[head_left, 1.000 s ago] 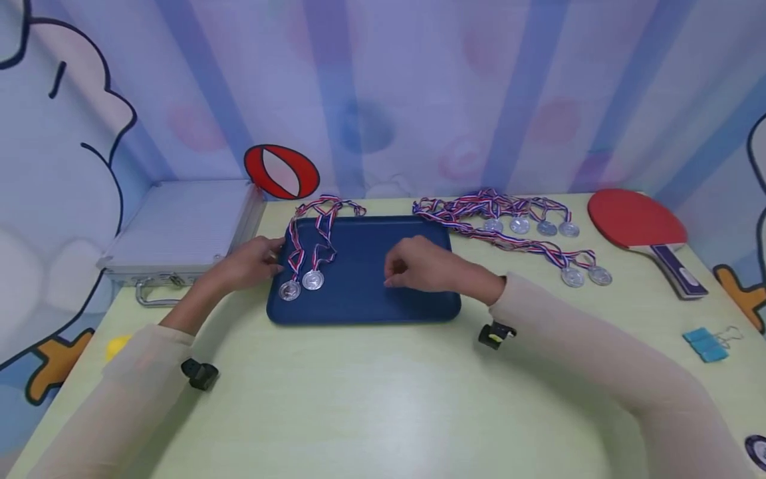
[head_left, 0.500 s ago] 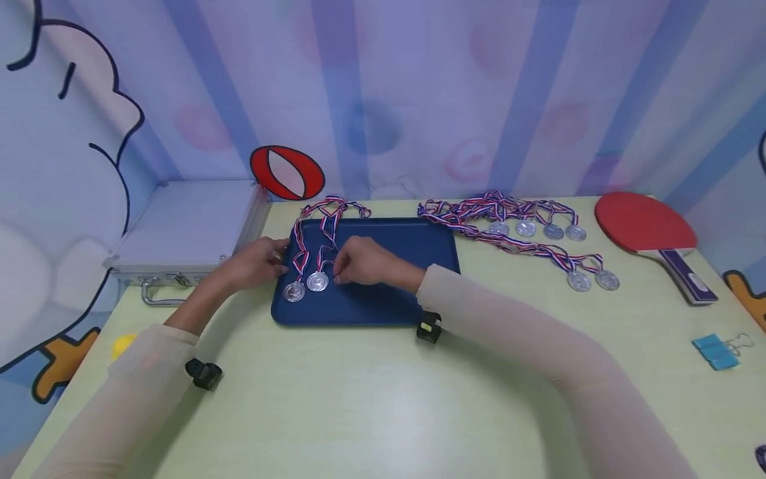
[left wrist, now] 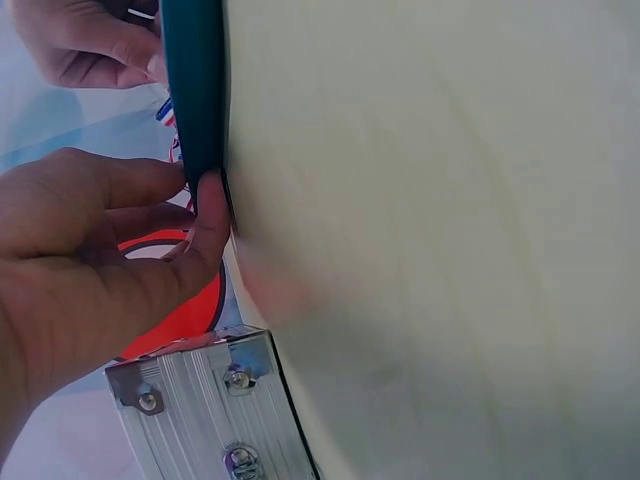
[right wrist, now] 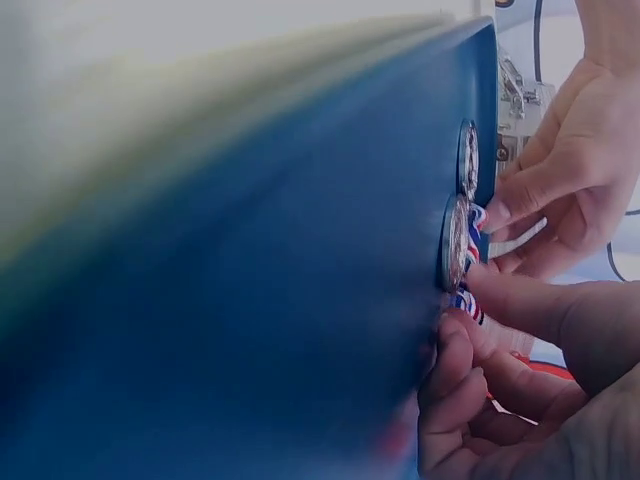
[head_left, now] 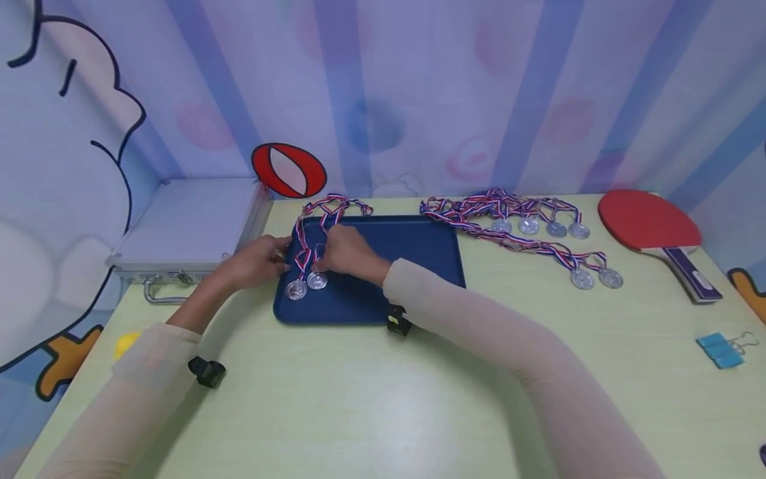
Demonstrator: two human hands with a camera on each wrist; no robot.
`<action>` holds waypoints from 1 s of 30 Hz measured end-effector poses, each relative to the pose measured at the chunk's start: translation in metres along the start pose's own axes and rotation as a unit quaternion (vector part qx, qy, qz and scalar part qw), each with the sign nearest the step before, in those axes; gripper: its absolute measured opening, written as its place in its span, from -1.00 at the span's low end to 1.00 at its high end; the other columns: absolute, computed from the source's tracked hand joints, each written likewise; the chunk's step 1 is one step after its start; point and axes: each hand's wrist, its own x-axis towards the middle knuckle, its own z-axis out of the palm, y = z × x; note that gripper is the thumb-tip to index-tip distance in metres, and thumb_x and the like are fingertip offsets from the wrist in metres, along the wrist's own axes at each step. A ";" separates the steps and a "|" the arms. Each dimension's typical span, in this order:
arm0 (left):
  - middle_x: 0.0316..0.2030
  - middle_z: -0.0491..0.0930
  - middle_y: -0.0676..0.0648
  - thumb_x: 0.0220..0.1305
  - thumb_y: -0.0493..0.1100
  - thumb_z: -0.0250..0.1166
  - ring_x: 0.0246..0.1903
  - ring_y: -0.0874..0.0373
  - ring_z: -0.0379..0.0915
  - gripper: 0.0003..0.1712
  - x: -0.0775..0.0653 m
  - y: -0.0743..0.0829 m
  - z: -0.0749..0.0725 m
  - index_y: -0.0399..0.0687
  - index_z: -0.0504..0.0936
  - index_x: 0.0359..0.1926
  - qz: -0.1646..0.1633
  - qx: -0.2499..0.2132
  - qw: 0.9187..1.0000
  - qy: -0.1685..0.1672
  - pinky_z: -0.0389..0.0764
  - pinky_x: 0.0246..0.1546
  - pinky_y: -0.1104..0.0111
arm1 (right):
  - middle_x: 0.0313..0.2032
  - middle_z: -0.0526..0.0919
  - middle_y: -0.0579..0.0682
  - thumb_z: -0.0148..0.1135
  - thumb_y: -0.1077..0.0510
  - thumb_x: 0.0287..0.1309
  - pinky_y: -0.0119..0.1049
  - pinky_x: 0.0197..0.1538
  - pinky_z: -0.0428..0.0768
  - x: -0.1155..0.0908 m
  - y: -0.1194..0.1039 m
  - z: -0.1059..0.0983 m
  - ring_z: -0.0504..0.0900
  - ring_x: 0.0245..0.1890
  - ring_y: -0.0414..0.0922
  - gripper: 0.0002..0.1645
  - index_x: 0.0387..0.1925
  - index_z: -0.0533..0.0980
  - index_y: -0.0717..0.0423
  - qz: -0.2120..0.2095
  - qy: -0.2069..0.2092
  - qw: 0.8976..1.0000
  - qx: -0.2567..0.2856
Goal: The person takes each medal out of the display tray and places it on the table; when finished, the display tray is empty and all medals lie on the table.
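Note:
A dark blue tray (head_left: 413, 243) lies on the table with two silver medals on its left side, their striped ribbons running up over the far rim. My left hand (head_left: 258, 261) pinches the tray's left edge; thumb and fingers meet on the rim in the left wrist view. Over the tray, my right hand (head_left: 348, 253) holds the ribbon (right wrist: 468, 305) of the right-hand medal (head_left: 317, 280) between thumb and fingertips, close above the disc. The left-hand medal (head_left: 296, 289) lies just beside it, flat on the tray. Part of the held ribbon is hidden behind my right hand.
A silver aluminium case (head_left: 188, 219) stands left of the tray. Several more medals (head_left: 529, 225) with tangled ribbons lie at the back right, some ribbon reaching the tray's corner. Farther right are a red table tennis paddle (head_left: 649, 216) and a blue binder clip (head_left: 721, 350).
My right hand has moved left across the tray from its right half to the right-hand medal and has taken hold of its ribbon. The left hand stays at the tray's edge.

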 end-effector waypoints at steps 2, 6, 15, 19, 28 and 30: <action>0.12 0.40 -0.33 0.28 -0.31 0.09 0.04 -0.15 0.45 -0.30 0.000 0.001 0.000 -0.33 0.05 0.38 0.001 -0.001 1.000 -0.001 0.57 -0.02 0.14 | -0.85 0.31 -0.14 0.47 0.02 -0.15 -0.44 -0.68 0.26 0.001 -0.001 0.002 0.36 -0.76 -0.24 -0.49 -0.88 0.34 0.04 0.000 -0.004 1.000 0.002; 0.12 0.41 -0.33 0.28 -0.31 0.09 0.03 -0.15 0.45 -0.30 0.001 0.003 -0.001 -0.34 0.05 0.38 0.006 0.000 1.000 0.002 0.57 -0.02 0.13 | -0.83 0.41 -0.14 0.42 0.09 -0.10 -0.46 -0.66 0.32 0.003 -0.001 0.003 0.40 -0.75 -0.26 -0.56 -0.88 0.42 0.04 -0.017 -0.010 1.000 0.000; 0.15 0.39 -0.36 0.27 -0.33 0.09 0.04 -0.17 0.45 -0.30 0.004 0.003 -0.002 -0.36 0.04 0.38 0.011 -0.003 1.000 0.004 0.58 -0.04 0.14 | -0.90 0.15 -0.17 0.26 0.15 0.04 -0.43 -0.62 0.21 0.006 0.007 -0.004 0.11 -0.83 -0.24 -0.38 -0.97 0.18 0.01 -0.029 -0.066 0.997 0.029; 0.14 0.38 -0.36 0.27 -0.34 0.09 0.04 -0.17 0.45 -0.30 0.002 0.002 -0.002 -0.35 0.04 0.38 0.008 -0.003 1.000 0.007 0.58 -0.05 0.14 | -0.89 0.17 -0.19 0.21 0.15 0.10 -0.43 -0.58 0.24 0.002 0.009 -0.010 0.08 -0.81 -0.26 -0.47 -0.93 0.34 0.14 -0.066 -0.088 0.993 0.043; 0.14 0.39 -0.35 0.27 -0.31 0.09 0.03 -0.16 0.45 -0.29 0.000 0.002 0.001 -0.33 0.04 0.38 -0.003 0.006 1.000 0.006 0.58 -0.04 0.15 | -0.54 0.61 -0.04 0.30 0.16 0.05 -0.45 -0.49 0.39 -0.005 0.020 -0.016 0.40 -0.60 -0.23 -0.83 -0.48 0.65 0.22 -0.085 -0.086 0.990 0.071; 0.14 0.38 -0.35 0.27 -0.32 0.09 0.04 -0.16 0.44 -0.29 -0.001 0.003 0.001 -0.32 0.04 0.39 -0.005 0.006 1.000 0.007 0.58 -0.04 0.14 | -0.54 0.58 -0.04 0.31 0.15 0.06 -0.44 -0.49 0.37 -0.005 0.022 -0.019 0.38 -0.59 -0.21 -0.83 -0.48 0.64 0.21 -0.079 -0.090 0.989 0.086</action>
